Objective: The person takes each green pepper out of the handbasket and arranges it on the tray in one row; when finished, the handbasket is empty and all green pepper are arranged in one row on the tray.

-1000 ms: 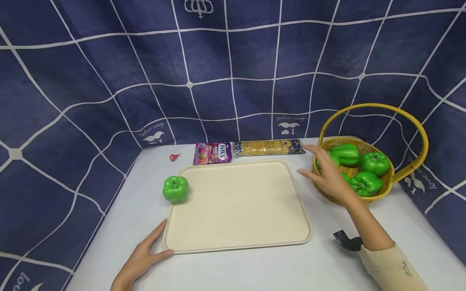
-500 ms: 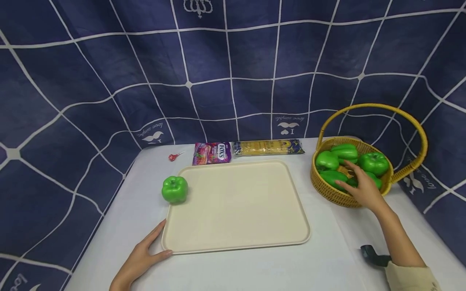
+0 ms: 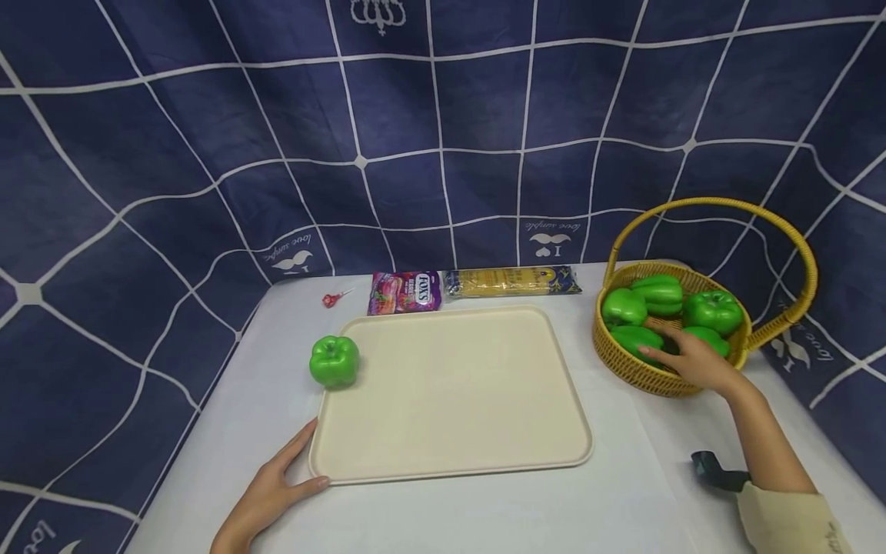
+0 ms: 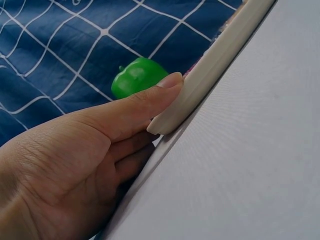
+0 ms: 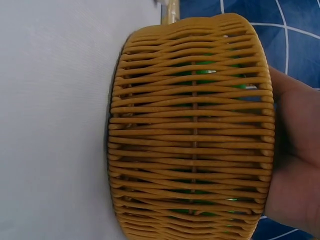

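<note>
My left hand [image 3: 266, 488] lies at the near left corner of a cream tray [image 3: 450, 400]. Its thumb touches the near rim and its fairly straight fingers lie along the left side. In the left wrist view the thumb [image 4: 155, 97] rests against the rim. My right hand [image 3: 699, 362] reaches into a yellow wicker basket [image 3: 640, 375], among several green bell peppers [image 3: 713, 312]. Its thumb overlaps the front left pepper [image 3: 633, 342]; the other fingertips are partly hidden. The basket's wall [image 5: 192, 135] covers most of this in the right wrist view. One green bell pepper [image 3: 334, 360] sits at the tray's left rim.
Behind the tray lie a purple candy bag [image 3: 404, 292], a gold pasta packet [image 3: 512, 282] and a small red wrapped lollipop [image 3: 335, 298]. The basket's tall handle [image 3: 734, 201] arches over the peppers. A dark blue checked cloth [image 3: 477, 185] stands around the white table [image 3: 443, 515].
My right hand has moved from the basket's left side, over its rim, and lower in among the peppers. The left hand, the tray and the pepper by it stay put.
</note>
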`<state>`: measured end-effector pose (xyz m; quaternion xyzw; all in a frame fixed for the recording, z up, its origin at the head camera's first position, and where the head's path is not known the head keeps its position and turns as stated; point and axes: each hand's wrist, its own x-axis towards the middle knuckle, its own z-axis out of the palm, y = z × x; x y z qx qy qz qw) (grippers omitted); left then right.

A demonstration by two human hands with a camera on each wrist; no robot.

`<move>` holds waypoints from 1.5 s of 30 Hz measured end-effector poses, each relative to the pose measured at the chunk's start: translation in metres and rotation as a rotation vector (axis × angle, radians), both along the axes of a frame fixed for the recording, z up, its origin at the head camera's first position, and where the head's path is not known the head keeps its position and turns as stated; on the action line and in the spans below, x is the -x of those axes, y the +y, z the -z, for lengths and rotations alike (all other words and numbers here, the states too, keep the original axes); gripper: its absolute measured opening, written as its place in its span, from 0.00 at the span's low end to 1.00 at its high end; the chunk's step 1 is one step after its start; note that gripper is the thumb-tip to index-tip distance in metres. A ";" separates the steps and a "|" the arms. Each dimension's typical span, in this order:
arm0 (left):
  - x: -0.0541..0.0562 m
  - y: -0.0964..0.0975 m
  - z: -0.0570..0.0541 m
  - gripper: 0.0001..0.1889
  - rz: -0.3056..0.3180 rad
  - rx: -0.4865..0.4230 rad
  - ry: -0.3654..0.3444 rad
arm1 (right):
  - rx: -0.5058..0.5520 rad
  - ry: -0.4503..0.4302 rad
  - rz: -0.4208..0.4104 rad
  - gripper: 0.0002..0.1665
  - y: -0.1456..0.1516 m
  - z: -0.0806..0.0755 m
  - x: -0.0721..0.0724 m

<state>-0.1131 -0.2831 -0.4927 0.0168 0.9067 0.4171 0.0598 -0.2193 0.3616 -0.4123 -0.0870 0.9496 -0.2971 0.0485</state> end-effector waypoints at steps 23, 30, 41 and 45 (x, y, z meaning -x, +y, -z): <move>-0.001 0.002 -0.001 0.49 0.005 -0.021 0.023 | 0.022 0.066 0.116 0.47 0.002 0.001 -0.007; -0.002 0.001 0.000 0.48 0.013 -0.029 0.044 | 0.058 0.146 0.241 0.47 0.000 -0.002 -0.015; -0.001 -0.001 0.004 0.49 0.002 -0.024 0.022 | 0.275 0.385 0.262 0.43 -0.015 -0.008 -0.025; -0.001 -0.001 0.004 0.49 0.010 -0.017 0.038 | 0.299 0.454 0.237 0.43 -0.028 -0.016 -0.025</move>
